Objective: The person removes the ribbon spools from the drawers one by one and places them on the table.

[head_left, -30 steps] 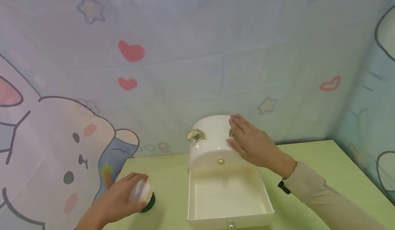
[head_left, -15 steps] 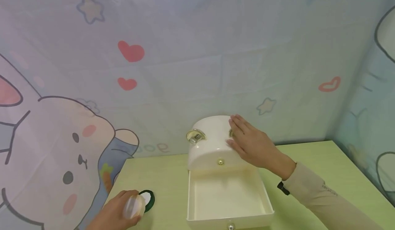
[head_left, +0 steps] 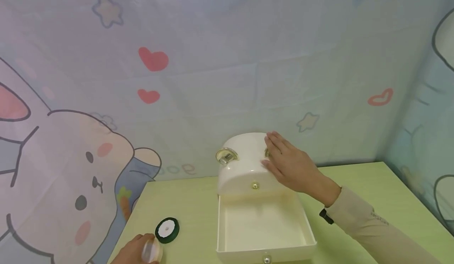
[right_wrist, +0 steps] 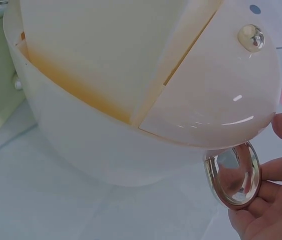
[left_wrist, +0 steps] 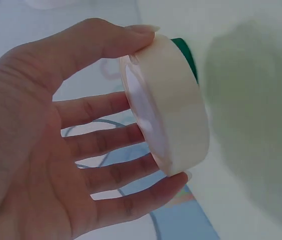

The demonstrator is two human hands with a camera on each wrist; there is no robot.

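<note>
1. Wall cloth [head_left: 227, 59]: pale, large rabbit [head_left: 95, 153] printed at left.
2. Table [head_left: 195, 201]: light green, running back to the cloth.
3. White box [head_left: 244, 149]: round-topped, at the table's back; drawer [head_left: 262, 224] slid out toward the person.
4. Right hand [head_left: 292, 167]: beige sleeve [head_left: 372, 224], reached over the box's right side; fingers straight, close together, thumb apart.
5. Left hand [head_left: 129, 252]: cut off by head view's lower edge; thumb and fingertips clamped on cream roll.
6. Green spool [head_left: 167, 230]: on the table, left of drawer.
7. Cream roll [left_wrist: 176, 105]: tilted, just beside spool; table contact, cannot tell.
</note>
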